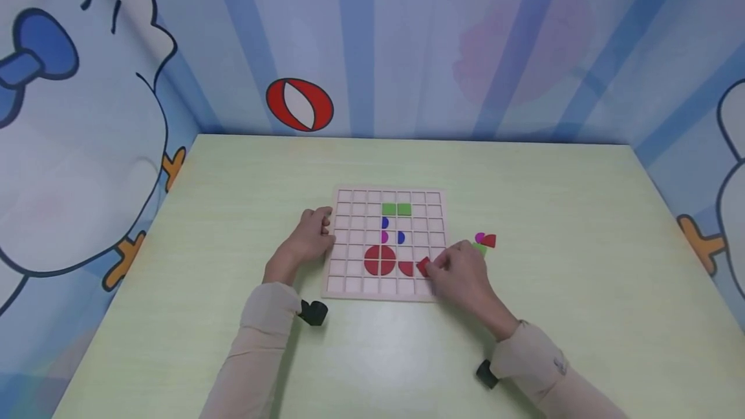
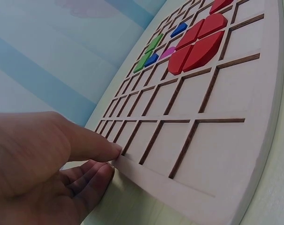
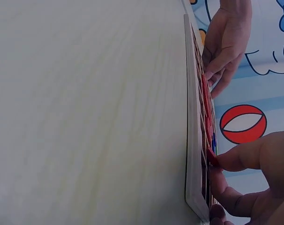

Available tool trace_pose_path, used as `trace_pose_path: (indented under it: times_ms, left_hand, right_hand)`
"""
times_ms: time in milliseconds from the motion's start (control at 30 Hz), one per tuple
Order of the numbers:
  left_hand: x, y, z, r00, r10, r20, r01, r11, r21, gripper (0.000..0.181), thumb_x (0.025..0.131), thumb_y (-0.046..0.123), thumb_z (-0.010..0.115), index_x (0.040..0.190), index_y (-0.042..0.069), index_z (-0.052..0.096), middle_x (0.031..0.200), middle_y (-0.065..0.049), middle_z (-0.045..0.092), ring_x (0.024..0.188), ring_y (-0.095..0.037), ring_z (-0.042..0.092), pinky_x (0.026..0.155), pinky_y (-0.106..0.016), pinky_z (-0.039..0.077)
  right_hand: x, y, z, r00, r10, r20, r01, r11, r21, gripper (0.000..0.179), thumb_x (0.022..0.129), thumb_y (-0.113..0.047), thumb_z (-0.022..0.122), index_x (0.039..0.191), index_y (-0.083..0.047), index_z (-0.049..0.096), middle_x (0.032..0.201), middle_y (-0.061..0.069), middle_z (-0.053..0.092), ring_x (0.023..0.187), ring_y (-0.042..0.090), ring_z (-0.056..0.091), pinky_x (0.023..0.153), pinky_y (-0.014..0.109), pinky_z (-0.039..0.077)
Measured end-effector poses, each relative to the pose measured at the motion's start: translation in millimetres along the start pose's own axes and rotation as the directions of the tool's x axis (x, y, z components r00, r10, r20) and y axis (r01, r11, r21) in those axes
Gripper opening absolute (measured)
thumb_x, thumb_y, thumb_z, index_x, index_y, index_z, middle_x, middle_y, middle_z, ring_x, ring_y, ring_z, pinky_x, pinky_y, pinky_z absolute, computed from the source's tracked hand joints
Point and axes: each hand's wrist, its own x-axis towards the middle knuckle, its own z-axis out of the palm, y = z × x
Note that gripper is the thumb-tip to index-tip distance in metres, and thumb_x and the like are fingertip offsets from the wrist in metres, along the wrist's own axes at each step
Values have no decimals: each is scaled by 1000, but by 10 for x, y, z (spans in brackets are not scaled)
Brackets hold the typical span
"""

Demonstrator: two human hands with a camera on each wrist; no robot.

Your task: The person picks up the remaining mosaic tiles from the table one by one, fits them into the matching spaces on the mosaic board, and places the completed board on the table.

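Observation:
A pale wooden grid board (image 1: 352, 286) lies on the table. My right hand (image 1: 464, 275) pinches a small red piece (image 1: 423, 266) between thumb and finger, over the board's lower right cells. Left of it sits a red quarter-circle piece (image 1: 406, 269), and beyond that several red quarters form a full red circle (image 1: 372, 253). Higher up are two green squares (image 1: 404, 209), two blue half-circles (image 1: 401, 237) and a magenta half-circle (image 1: 384, 236). At the left edge my left hand (image 1: 308, 236) holds the board's rim, thumb on top and other fingers (image 2: 97, 185) curled against the side.
Just beyond my right hand lie loose pieces: a magenta one (image 1: 480, 236), a red one (image 1: 489, 240) and a green one (image 1: 480, 249), partly hidden. A pale table (image 1: 553, 199) surrounds the board. Behind it rises a striped blue wall (image 1: 401, 50) with cartoon figures.

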Motion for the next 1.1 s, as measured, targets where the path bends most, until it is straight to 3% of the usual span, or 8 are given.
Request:
trace_pose_path:
  times_ms: [233,433,633,767,1100]
  left_hand:
    - [0,-6,-10,1000,4,2,-4,1000,6,61,92,4,49,148,2,24,117,-10,33,100,-19,39,81,-31,37]
    - [-9,-2,-10,1000,4,2,-4,1000,-11,60,93,4,48,148,2,24,118,-10,34,101,-19,39,81,-31,37]
    - [-22,8,-10,1000,11,5,-11,1000,-6,60,93,4,48,148,2,24,118,-10,34,100,-19,39,81,-31,37]
    - [-27,11,-14,1000,4,3,-4,1000,-10,60,93,4,48,148,2,24,118,-10,34,101,-19,39,82,-31,37]
    - [-21,16,-12,1000,7,2,-7,1000,6,61,91,3,49,148,1,25,119,-10,34,102,-19,40,84,-31,38]
  right_hand:
    - [25,-39,-29,999,-2,34,3,1000,-30,22,86,-25,66,74,-7,70,101,8,50,96,22,44,71,32,41]
    - [21,-57,-41,998,-3,55,5,999,-37,23,87,-26,66,86,-4,74,102,8,51,100,23,42,74,33,40]
    - [4,-41,-49,999,-34,15,34,998,-48,17,85,-25,67,83,-8,69,96,8,51,96,23,42,74,34,36]
    - [5,-17,-26,997,-72,-35,70,996,-53,17,83,-27,70,91,-13,64,92,6,50,93,22,42,74,35,33]
    - [17,12,29,990,-130,-62,127,991,-51,17,82,-29,74,92,-17,69,95,5,52,95,22,43,77,34,34]
